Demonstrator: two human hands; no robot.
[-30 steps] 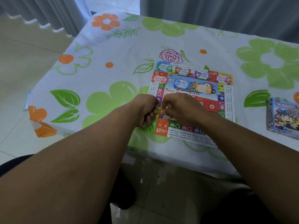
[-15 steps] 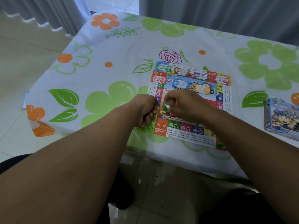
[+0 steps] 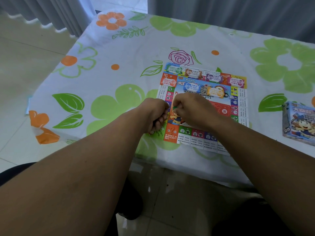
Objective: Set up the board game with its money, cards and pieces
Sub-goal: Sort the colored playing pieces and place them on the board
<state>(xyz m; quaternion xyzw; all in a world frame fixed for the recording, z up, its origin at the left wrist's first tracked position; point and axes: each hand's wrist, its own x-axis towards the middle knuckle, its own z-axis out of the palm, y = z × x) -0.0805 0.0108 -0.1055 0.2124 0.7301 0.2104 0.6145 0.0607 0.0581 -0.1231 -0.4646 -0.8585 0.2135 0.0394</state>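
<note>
Placing pieces seems the step in hand: over the near left of the board [image 3: 185, 138], the left hand [image 3: 156, 114] is curled, contents hidden, while the right hand [image 3: 193, 109] pinches a small green piece [image 3: 174, 107]. Next it needs a gentle setting on its square. Money bundles [image 3: 192, 73] lie farther.

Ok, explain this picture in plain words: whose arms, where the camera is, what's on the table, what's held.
No machine here: these are a person's two bare arms, seen from a camera worn on the head, looking down. On the flowered tablecloth lies a game board with small stacks of play money on it. The game's box sits to the right. The right hand pinches a small green piece over the board. The left hand is curled into a fist beside it; whether it holds anything is hidden.
</note>
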